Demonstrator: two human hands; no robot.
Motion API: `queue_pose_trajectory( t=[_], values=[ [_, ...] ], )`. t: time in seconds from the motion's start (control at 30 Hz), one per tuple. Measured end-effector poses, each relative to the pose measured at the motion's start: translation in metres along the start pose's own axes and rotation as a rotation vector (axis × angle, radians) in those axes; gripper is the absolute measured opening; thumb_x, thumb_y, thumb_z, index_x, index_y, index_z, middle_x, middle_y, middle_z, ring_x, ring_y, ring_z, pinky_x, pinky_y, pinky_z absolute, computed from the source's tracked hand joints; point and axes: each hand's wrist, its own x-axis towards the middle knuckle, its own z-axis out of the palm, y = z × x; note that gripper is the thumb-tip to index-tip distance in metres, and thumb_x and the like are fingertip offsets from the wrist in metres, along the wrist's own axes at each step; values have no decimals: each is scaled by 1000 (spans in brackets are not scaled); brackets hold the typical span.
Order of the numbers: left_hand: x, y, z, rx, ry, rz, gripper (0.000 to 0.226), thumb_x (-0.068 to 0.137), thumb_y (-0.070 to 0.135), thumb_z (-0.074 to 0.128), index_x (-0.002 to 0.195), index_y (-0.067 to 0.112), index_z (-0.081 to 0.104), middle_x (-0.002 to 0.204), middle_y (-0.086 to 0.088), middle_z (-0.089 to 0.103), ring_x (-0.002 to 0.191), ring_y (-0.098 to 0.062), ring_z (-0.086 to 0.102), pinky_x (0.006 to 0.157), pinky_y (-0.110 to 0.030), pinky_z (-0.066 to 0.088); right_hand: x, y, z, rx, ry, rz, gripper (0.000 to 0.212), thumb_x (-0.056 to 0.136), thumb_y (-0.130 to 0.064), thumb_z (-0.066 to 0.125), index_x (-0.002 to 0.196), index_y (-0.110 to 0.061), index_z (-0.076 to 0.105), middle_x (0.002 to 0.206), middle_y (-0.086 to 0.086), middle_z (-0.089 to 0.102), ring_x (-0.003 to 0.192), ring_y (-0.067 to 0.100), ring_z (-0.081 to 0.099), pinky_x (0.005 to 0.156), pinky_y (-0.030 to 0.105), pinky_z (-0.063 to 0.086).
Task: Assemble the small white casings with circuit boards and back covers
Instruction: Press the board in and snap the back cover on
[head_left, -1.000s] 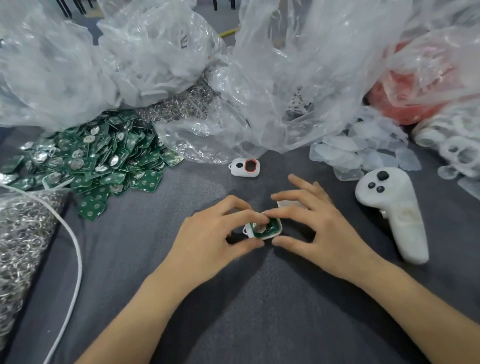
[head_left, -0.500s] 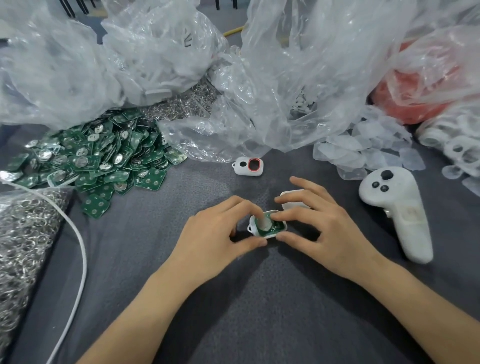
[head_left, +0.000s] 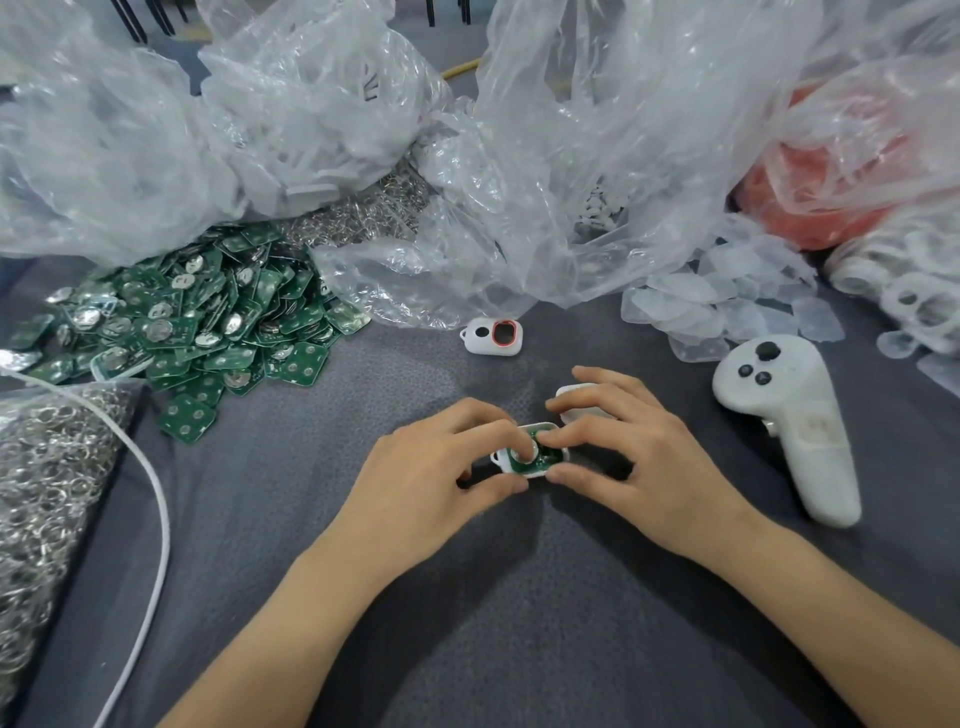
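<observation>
Head view showed your fingers (head_left: 498, 432) clamped from both sides on one small white casing (head_left: 505, 462), which sat low over the dark grey surface (head_left: 519, 623) between your two hands. Your left hand (head_left: 426, 467) pinched it with the thumb on the near edge and the index fingertip bent down onto the green circuit board (head_left: 552, 456) lying inside the shell. Your right hand (head_left: 639, 457) gripped the other end of it, thumb near and index finger on top, so that the two index fingertips nearly met over the board. Your right middle and ring fingers reached past the casing and rested on a white piece (head_left: 577, 389) just beyond it; what that piece was could not be told.

Farther out from your fingertips lay a second white casing (head_left: 491, 336) with a red-ringed opening, apart from both hands. Out past your right hand lay a white controller (head_left: 784, 415), and beyond it a heap of clear plastic pieces (head_left: 727, 306). Out past your left hand spread a pile of green boards (head_left: 208, 332), with a bag of metal rings (head_left: 47, 467) and a white cable (head_left: 156, 519) nearer you. Crumpled clear bags (head_left: 597, 156) stood along the far side.
</observation>
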Motion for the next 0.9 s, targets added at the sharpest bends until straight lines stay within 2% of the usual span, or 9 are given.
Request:
queue_pose_trajectory(
  t=[0.1, 0.17, 0.27, 0.37, 0.43, 0.6, 0.73, 0.8, 0.9],
  values=[
    [1, -1, 0, 40, 10, 18, 15, 84, 43, 69, 97, 42, 63, 115, 25, 57, 69, 4, 43, 61, -27, 43, 2, 0, -5, 47, -22, 39, 25, 81, -35, 70, 103, -23, 73, 126, -5, 57, 136, 14, 35, 111, 36, 31],
    [1, -1, 0, 38, 18, 17, 15, 83, 42, 70, 96, 42, 63, 115, 26, 57, 72, 2, 44, 61, -28, 44, 5, 2, -14, 112, 46, 77, 26, 87, -33, 63, 113, -29, 67, 131, -5, 54, 137, 11, 34, 113, 32, 29],
    [2, -1, 0, 11, 29, 3, 15, 82, 42, 71, 96, 40, 65, 115, 27, 58, 72, 2, 46, 64, -29, 47, 7, 3, -21, 95, 110, 31, 30, 85, -24, 61, 115, -27, 66, 128, -3, 57, 137, 13, 36, 112, 38, 32],
    [1, 0, 0, 6, 24, -2, 15, 82, 41, 72, 96, 38, 67, 114, 26, 59, 70, 2, 47, 66, -31, 48, 5, 0, -10, -44, 27, -100, 25, 82, -29, 68, 106, -24, 72, 126, -2, 60, 137, 20, 37, 109, 48, 34],
    [1, 0, 0, 17, 26, 1, 16, 82, 41, 71, 96, 38, 67, 115, 27, 58, 67, 1, 47, 65, -31, 49, 5, 1, -4, -63, -19, -100, 23, 80, -29, 72, 102, -23, 73, 122, -3, 62, 137, 23, 37, 107, 56, 34],
    [1, 1, 3, 55, 87, 16, 24, 77, 41, 75, 98, 35, 65, 111, 24, 61, 74, 7, 43, 63, -32, 52, 4, 7, -1, -61, -26, -82, 23, 77, -29, 74, 98, -20, 73, 111, -7, 66, 135, 20, 40, 107, 58, 31],
    [7, 3, 5, 47, 138, 94, 21, 70, 26, 81, 86, 21, 68, 98, 9, 65, 82, -11, 59, 65, -35, 52, 6, 6, 0, -102, -30, -109, 22, 74, -22, 79, 93, -15, 71, 106, -3, 66, 131, 24, 45, 107, 60, 30],
    [8, 4, 6, -77, 149, 67, 17, 70, 27, 78, 82, 20, 68, 90, 5, 66, 74, -11, 58, 65, -28, 48, 8, 5, -1, -82, -34, -104, 21, 75, -15, 78, 94, -14, 70, 103, -3, 66, 131, 20, 45, 110, 58, 27],
    [9, 8, 1, -532, 129, -132, 10, 75, 24, 77, 77, 21, 68, 77, -7, 69, 60, -15, 56, 59, -27, 48, 10, 0, -5, 102, -8, -48, 22, 80, -10, 73, 99, -20, 70, 96, -8, 67, 124, 10, 48, 110, 35, 31]
  ],
)
